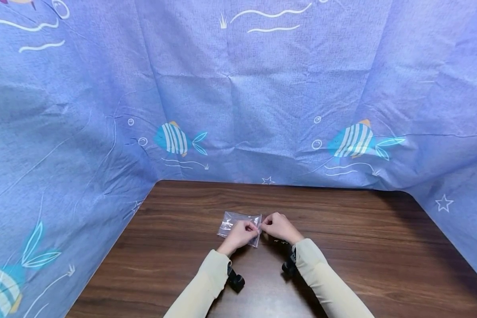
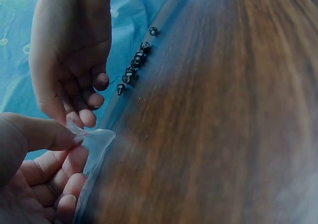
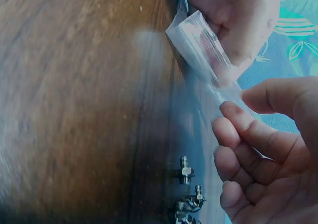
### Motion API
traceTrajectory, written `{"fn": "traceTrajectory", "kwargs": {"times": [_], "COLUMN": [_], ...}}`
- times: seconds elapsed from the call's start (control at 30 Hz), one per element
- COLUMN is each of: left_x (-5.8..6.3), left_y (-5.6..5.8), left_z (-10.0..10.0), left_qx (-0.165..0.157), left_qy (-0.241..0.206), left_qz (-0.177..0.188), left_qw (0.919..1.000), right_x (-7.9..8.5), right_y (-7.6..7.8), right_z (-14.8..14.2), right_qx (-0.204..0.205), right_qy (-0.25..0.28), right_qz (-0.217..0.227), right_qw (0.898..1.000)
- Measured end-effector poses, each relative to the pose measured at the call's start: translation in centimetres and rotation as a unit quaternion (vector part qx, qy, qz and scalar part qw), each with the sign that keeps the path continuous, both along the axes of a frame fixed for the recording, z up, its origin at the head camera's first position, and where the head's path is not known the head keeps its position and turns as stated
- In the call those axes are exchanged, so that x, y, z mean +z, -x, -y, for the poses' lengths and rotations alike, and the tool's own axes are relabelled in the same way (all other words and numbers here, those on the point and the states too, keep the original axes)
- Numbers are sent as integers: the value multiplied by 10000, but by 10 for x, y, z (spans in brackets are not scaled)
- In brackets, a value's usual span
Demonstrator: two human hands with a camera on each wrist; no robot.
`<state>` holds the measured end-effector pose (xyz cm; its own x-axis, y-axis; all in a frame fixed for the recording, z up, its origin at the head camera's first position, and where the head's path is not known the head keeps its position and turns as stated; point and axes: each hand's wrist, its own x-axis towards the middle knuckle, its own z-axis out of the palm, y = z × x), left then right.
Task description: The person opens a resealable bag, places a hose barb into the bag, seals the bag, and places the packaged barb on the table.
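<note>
A clear plastic bag (image 1: 232, 217) lies across the table's middle, under and beyond my left hand (image 1: 240, 235). That hand pinches the bag's right edge between thumb and forefinger, as the left wrist view shows. From the other side, my right hand (image 1: 280, 228) pinches the same edge with thumb and fingertip; in the right wrist view the film (image 3: 198, 50) looks folded and creased there. Several small metal fittings (image 3: 185, 172), with a hex middle and a narrow stem, lie loose on the table near my right hand. They also show as a dark row of fittings (image 2: 134, 65) in the left wrist view.
The brown wood-grain table (image 1: 191, 198) reaches back to a blue cloth curtain (image 1: 262, 101) with fish prints, which hangs behind it and along both sides. A black wrist camera (image 1: 236, 281) hangs below the left sleeve, another camera (image 1: 288, 267) below the right.
</note>
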<state>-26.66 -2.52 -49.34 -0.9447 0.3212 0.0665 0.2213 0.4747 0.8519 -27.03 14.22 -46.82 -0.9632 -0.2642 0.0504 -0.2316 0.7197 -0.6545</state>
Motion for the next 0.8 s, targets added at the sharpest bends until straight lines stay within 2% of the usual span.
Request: {"fn": "traceTrajectory", "kwargs": {"times": [0.27,0.57,0.8], "left_x": [0,1,1], "left_y": [1,0,0], "left_z": [-2,-1,0], "left_qx": [36,61,114], "left_qy": [-19,44,23], "left_qz": [28,-178,35], "left_qw": [10000,9998,9999], "right_x": [1,0,-3], "right_y": [-1,-2,-2], "right_z": [3,2,2], "right_qx": [7,-24,-19], "right_qy": [26,182,177], "right_qz": [-104,-6,-78], "right_qw": [9999,9998,9998]}}
